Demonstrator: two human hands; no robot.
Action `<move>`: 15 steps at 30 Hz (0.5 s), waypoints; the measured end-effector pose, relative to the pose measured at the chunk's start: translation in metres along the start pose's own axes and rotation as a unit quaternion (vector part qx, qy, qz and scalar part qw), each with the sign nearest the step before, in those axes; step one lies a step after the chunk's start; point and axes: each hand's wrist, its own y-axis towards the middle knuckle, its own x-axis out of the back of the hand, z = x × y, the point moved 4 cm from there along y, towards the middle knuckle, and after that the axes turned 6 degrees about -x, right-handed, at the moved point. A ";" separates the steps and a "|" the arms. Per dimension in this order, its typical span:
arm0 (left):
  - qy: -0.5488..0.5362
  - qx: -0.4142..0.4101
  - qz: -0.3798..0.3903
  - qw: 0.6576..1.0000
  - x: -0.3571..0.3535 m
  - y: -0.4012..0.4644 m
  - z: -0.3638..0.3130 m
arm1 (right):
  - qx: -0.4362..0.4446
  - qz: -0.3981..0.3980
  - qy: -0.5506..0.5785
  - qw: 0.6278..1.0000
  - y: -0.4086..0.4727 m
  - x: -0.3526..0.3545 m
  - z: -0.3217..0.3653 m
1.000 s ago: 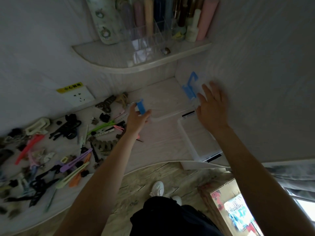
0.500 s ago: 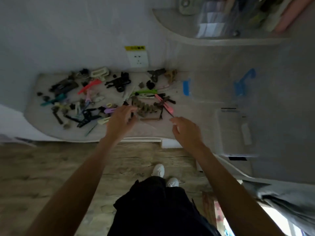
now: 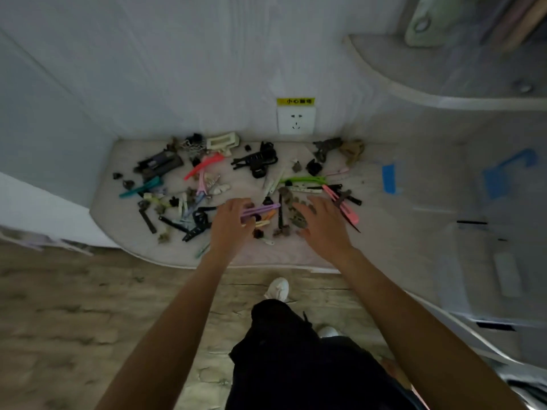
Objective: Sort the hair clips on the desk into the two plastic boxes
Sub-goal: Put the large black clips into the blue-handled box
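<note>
Several hair clips of many colours lie scattered on the pale desk (image 3: pixel 124 208). My left hand (image 3: pixel 232 224) hovers over the middle of the pile, its fingertips at a long purple clip (image 3: pixel 262 209); whether it grips the clip I cannot tell. My right hand (image 3: pixel 324 224) is spread open above a brown toothed claw clip (image 3: pixel 296 216), next to a pink clip (image 3: pixel 344 208). Two clear plastic boxes with blue latches stand on the right: the farther box (image 3: pixel 420 190) and the nearer box (image 3: pixel 485 261), both blurred.
A wall socket (image 3: pixel 295 121) with a yellow label sits behind the pile. A curved shelf (image 3: pixel 444 72) with bottles hangs at the upper right. The desk's rounded front edge runs just below my hands, with wooden floor and my shoes beneath.
Both hands left the plastic boxes and moved left over the clip pile. The view swung left, so the boxes now sit at the right edge.
</note>
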 end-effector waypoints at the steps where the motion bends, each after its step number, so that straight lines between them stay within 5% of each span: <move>1: -0.006 0.008 -0.005 1.000 0.005 0.008 0.010 | -0.006 0.018 -0.016 1.000 0.011 -0.005 0.004; 9: 0.005 0.027 -0.068 0.997 0.068 0.044 0.084 | -0.082 0.011 0.010 0.997 0.044 -0.010 0.007; 15: -0.015 -0.014 -0.004 1.000 0.065 0.082 0.079 | -0.158 -0.017 0.132 0.978 0.051 -0.010 0.015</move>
